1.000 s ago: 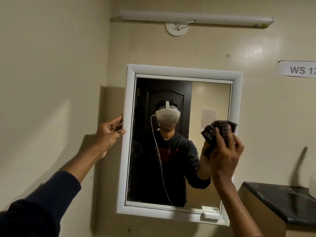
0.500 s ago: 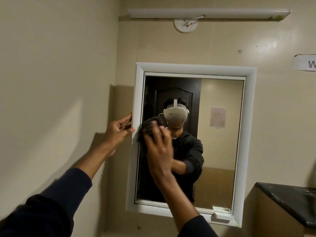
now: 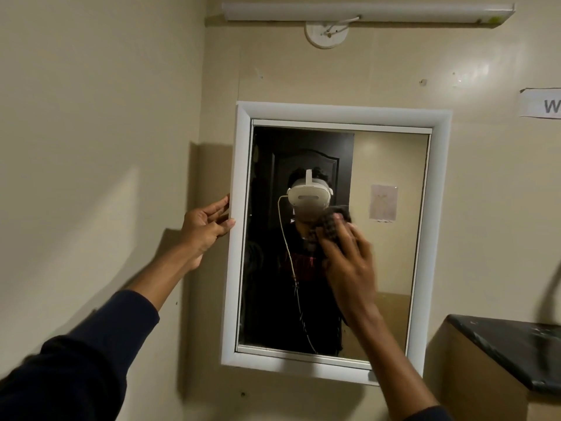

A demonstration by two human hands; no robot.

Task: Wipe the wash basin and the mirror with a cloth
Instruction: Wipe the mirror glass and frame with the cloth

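A white-framed mirror [image 3: 391, 268] hangs on the beige wall in front of me. My right hand [image 3: 349, 259] presses a dark checked cloth [image 3: 332, 224] flat against the glass near the mirror's middle; the hand covers most of the cloth. My left hand [image 3: 206, 229] rests on the mirror's left frame edge, fingers spread along it, holding nothing else. The wash basin is not in view.
A black stone counter [image 3: 510, 347] on a tan cabinet juts out at the lower right. A tube light [image 3: 364, 12] is mounted above the mirror. A paper label [image 3: 540, 107] sticks to the wall at the right. A side wall stands close at the left.
My right hand swept the cloth from the mirror's right side to its left edge, then back towards the middle. My left hand stayed on the frame.
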